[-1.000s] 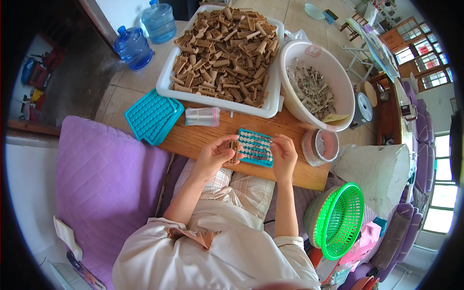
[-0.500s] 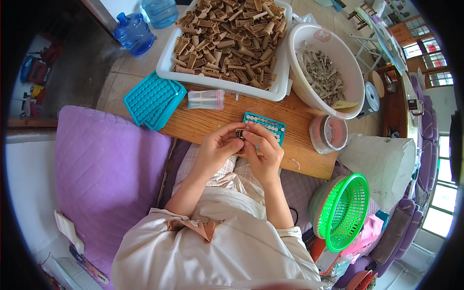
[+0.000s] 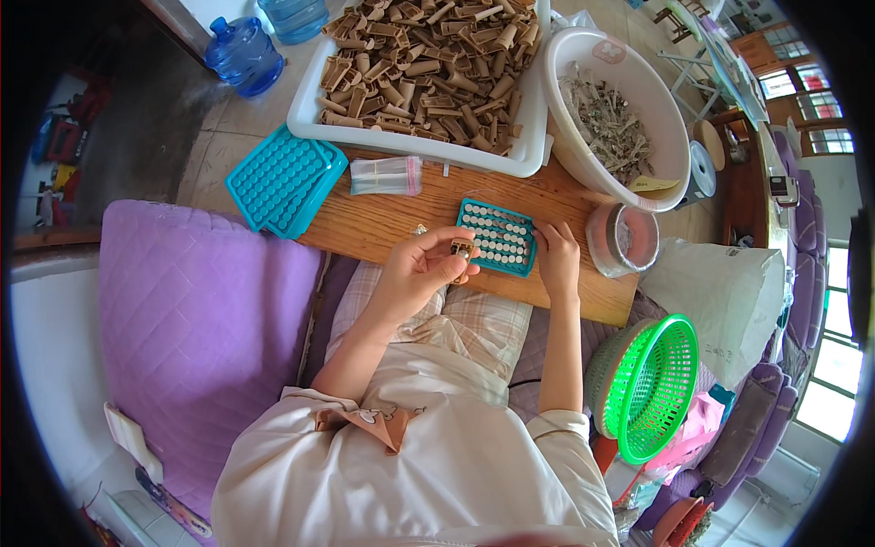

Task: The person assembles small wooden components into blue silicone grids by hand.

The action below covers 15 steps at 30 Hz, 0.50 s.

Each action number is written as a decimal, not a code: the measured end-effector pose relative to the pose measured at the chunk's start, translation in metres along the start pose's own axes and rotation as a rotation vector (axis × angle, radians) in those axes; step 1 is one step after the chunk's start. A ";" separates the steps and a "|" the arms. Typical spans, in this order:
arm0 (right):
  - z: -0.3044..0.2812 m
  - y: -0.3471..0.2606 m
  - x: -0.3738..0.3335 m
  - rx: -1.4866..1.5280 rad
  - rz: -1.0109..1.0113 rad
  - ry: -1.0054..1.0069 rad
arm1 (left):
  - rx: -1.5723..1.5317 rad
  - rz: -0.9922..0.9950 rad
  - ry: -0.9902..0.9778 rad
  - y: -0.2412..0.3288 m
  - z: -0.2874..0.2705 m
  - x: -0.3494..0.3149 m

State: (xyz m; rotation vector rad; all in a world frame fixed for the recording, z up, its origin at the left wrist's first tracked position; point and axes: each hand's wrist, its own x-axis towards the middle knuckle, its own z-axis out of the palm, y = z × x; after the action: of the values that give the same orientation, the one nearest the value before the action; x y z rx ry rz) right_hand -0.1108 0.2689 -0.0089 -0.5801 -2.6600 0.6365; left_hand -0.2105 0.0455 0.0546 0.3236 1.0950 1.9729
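Note:
My left hand point(image 3: 421, 276) pinches a small brown plastic piece point(image 3: 462, 247) between thumb and fingers, above the near edge of the wooden table point(image 3: 383, 228). Just right of it lies a teal tray point(image 3: 499, 267), with rows of small white round pieces point(image 3: 493, 234) in its wells. At the tray's right edge my right hand point(image 3: 559, 262) has its fingers bent down and close together. Whether a piece is between those fingertips is too small to tell.
Behind the table stands a white bin point(image 3: 410, 146) heaped with brown plastic pieces, beside a round basin point(image 3: 670, 137) of clear-looking small parts. Stacked teal trays point(image 3: 284, 178), a clear plastic bag point(image 3: 385, 177) and a round tub point(image 3: 629, 239) are on the table. A green basket point(image 3: 649, 392) sits at right.
My right hand has left the brown piece and moved right to the tray's edge. My left hand still holds the piece. The whole tray now shows.

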 end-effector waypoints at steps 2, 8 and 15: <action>0.002 -0.001 -0.001 0.012 -0.022 0.017 | -0.025 -0.001 -0.019 0.002 0.002 -0.001; -0.012 -0.045 -0.001 0.281 0.113 0.205 | 0.023 0.019 -0.047 0.004 0.005 -0.001; -0.020 -0.129 -0.015 0.436 -0.260 0.338 | 0.019 -0.038 -0.033 0.004 0.014 -0.001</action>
State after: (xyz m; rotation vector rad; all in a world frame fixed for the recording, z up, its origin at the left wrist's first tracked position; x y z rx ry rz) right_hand -0.1288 0.1637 0.0671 -0.1912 -2.1413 0.9111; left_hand -0.2042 0.0515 0.0662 0.3419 1.0918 1.9178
